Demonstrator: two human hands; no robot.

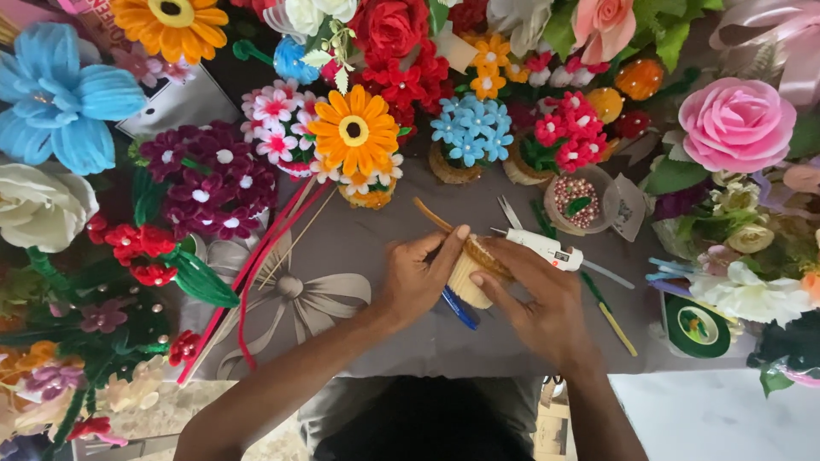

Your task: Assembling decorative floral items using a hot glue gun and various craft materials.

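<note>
Both my hands meet at the middle of the grey cloth (359, 248). My left hand (418, 277) and my right hand (538, 299) together grip a small cream-coloured cup (465, 277) with a brown rim on top. A brown pipe cleaner (431, 215) runs up and left from the cup, past my left thumb. The cup's lower part is hidden by my fingers.
A white glue gun (542, 248) lies just right of my hands, with scissors (510, 212) behind it and a blue stick (459, 309) under the cup. Red pipe cleaners (256, 273) lie to the left. Handmade flowers ring the cloth; a green tape roll (698, 329) sits right.
</note>
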